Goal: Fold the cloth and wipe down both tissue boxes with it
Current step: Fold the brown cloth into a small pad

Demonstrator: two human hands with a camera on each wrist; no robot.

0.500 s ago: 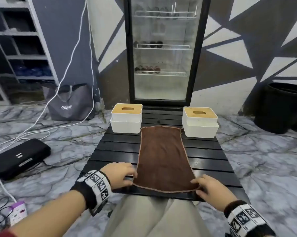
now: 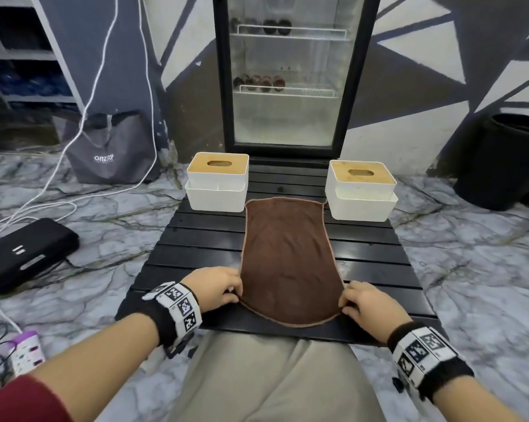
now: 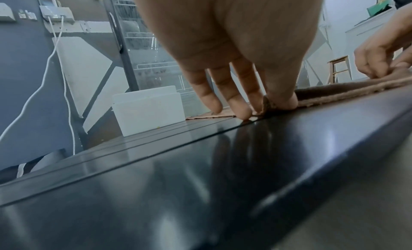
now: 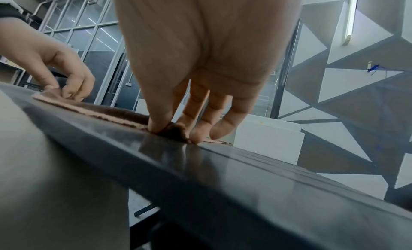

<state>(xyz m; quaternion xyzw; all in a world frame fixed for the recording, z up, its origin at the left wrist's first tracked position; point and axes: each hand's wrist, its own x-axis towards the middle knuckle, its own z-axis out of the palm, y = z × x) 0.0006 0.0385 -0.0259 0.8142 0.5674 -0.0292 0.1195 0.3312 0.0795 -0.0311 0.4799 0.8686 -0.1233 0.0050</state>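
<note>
bag (image 2: 111,147) reads "ONE STOP" | both hands (image 2: 216,286) pinch cloth (image 2: 287,263) corners

Brown cloth (image 2: 287,263) edged tan; white tissue boxes (image 2: 217,185), wooden-toned tops; black slatted table (image 2: 379,254); grey-veined marble floor (image 2: 470,254).

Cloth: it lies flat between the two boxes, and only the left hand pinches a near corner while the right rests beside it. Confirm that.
Not quite. Both hands pinch: the left hand grips one near corner of the cloth and the right hand grips the other, as the right wrist view shows. The rest stands: it lies flat between the boxes.
</note>
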